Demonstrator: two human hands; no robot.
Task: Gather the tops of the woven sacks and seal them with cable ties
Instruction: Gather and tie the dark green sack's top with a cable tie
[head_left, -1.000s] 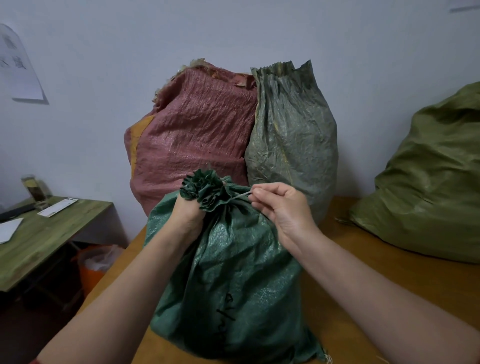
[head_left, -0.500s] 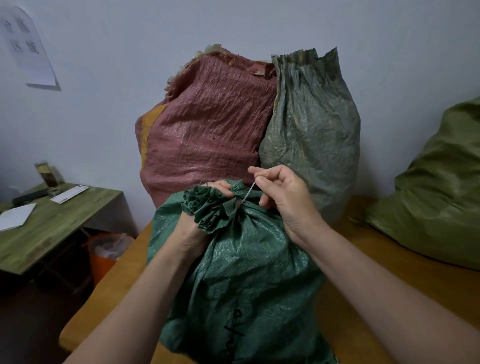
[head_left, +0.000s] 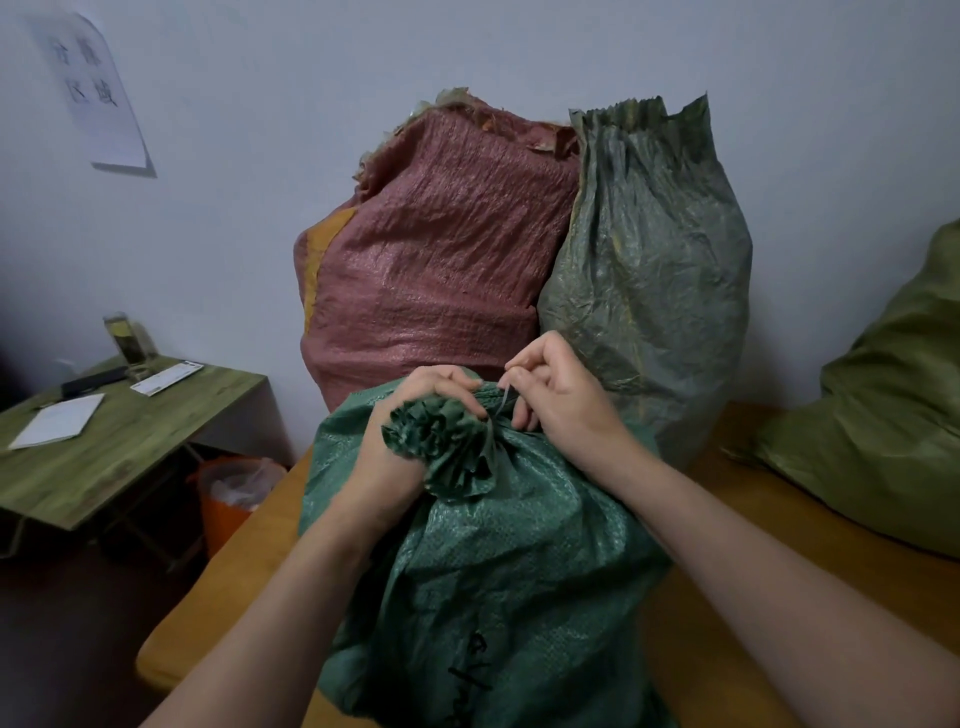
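Wooden table bears a green sack; left hand grips its bunched top, right hand, at three o'clock, pinches the cable tie.

A dark green woven plastic sack stood upright, its top bunched into a ruffle ringed by a thin pale cable tie. Just behind it stood a crinkled red woven sack and a grey-green woven sack.

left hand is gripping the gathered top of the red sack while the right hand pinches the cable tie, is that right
Not quite. In the head view the left hand grips the gathered top of the dark green sack in front; the red sack stands behind it with no hand on it. The right hand does pinch the cable tie.
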